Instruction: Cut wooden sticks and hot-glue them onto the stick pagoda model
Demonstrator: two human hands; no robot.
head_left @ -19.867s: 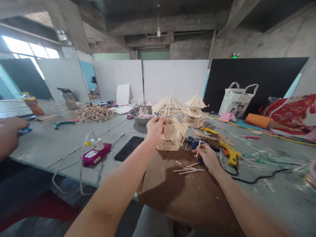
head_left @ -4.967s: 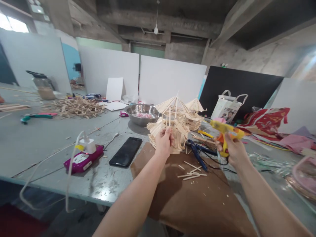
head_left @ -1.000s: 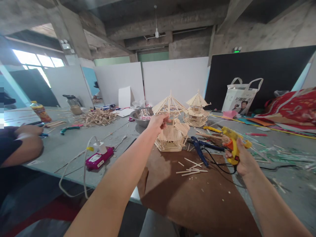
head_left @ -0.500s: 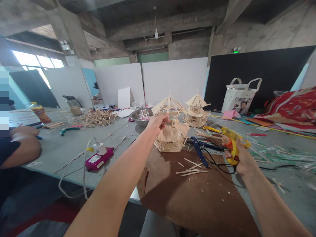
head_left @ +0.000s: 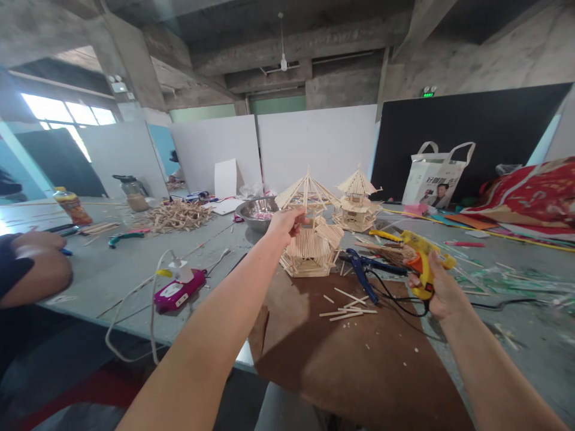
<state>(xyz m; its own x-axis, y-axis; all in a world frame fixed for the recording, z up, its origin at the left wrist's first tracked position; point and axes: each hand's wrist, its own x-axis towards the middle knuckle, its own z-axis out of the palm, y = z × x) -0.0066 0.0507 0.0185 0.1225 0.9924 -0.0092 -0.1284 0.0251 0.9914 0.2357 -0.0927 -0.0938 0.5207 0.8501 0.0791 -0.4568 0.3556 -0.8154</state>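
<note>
My left hand [head_left: 284, 225] is stretched out and closed on the upper part of a stick-built pavilion model [head_left: 311, 247] standing at the far edge of a brown mat [head_left: 341, 347]. My right hand [head_left: 436, 288] grips a yellow glue gun [head_left: 421, 259], held just above the table to the right of the model, its black cord trailing across the mat. Several loose sticks [head_left: 347, 306] lie on the mat between my hands. Blue-handled pliers [head_left: 362, 273] rest beside the model.
A second finished pavilion [head_left: 357, 202] and a steel bowl [head_left: 257, 211] stand behind. A pink power strip [head_left: 178, 289] with white cable, a stick pile [head_left: 177, 214] and a white bag [head_left: 435, 177] lie around. Another person's arm [head_left: 33, 269] rests at the left.
Almost nothing has moved in the last second; both hands keep their hold. The person at the left has shifted slightly.
</note>
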